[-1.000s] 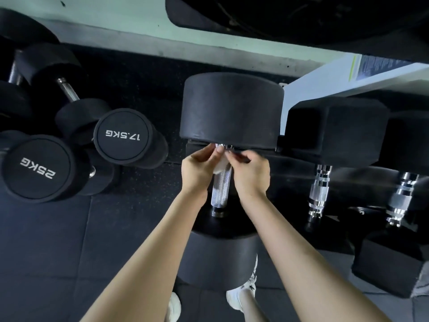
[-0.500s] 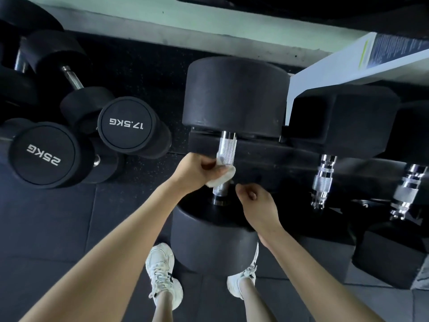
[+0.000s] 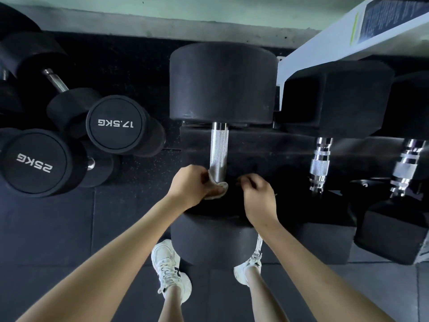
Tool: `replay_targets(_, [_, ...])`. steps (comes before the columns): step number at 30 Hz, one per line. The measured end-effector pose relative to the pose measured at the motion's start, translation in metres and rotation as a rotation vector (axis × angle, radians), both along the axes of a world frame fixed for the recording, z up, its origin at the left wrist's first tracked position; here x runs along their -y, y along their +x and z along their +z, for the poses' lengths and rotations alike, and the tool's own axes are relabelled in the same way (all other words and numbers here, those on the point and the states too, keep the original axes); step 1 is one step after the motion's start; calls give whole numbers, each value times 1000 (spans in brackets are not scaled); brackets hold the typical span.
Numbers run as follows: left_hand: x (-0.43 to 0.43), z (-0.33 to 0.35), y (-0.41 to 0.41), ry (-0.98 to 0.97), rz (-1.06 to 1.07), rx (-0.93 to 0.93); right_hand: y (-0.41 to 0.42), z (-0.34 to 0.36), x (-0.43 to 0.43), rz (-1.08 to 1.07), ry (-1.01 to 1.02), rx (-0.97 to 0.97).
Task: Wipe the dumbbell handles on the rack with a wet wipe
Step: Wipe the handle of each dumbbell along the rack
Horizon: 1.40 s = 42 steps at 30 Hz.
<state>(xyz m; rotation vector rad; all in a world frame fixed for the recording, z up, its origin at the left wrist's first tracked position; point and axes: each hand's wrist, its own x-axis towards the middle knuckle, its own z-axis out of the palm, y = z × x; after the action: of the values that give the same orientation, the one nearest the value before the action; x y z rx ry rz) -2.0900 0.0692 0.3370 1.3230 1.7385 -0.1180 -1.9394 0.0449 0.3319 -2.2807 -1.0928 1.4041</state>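
At the rack (image 3: 255, 145), wipe (image 3: 217, 190) has slid down the handle (image 3: 218, 149).

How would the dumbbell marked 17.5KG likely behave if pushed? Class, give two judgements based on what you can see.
It is probably heavy for its size: the 17.5KG dumbbell carries that label and looks solid. Its round heads suggest it could roll, though the 25KG dumbbell close beside it may block that.

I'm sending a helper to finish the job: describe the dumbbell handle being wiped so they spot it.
Find the dark rack holding three dumbbells side by side. The handle is the leftmost, between round black heads. Unlike its ringed neighbours, it is plain knurled steel, and the left hand holds a wet wipe at its near end.
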Motion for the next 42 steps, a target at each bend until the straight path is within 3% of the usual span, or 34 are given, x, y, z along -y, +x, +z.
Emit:
replay_targets(4, [6,4,22,95,55,-124,-1,3,0,-22,-2,-2])
replay_targets(7, [0,-2,14,14,70,-93,-1,2,0,-44,3,-8])
replay_targets(9, [-8,-12,-2,-83,49,37,-2,2,1,-56,6,-8])
replay_targets(11, [-11,-13,-14,-226,140,320,-2,3,1,-60,8,-14])
replay_targets(13, [-14,-12,-19,-289,136,412,0,4,1,-55,11,-23])
replay_targets(15, [-16,-10,-17,-240,77,331,-2,4,0,-61,14,-31])
replay_targets(18, [-11,-2,-4,-71,-26,60,-4,5,0,-87,21,-27])
replay_targets(21, [1,10,12,46,35,-47,-5,8,1,-93,19,-20])
replay_targets(25, [4,8,11,83,366,63,-4,10,2,-90,17,-11])
replay_targets(28, [-5,1,10,218,620,196,-4,8,2,-131,19,-18])
replay_targets(32, [-34,4,16,358,713,223,-3,6,1,-94,5,29])
replay_targets(35, [-55,-3,20,331,793,299,-3,6,0,-71,5,54])
replay_targets(42, [-38,-12,20,307,613,342,-4,4,0,-44,-30,60])
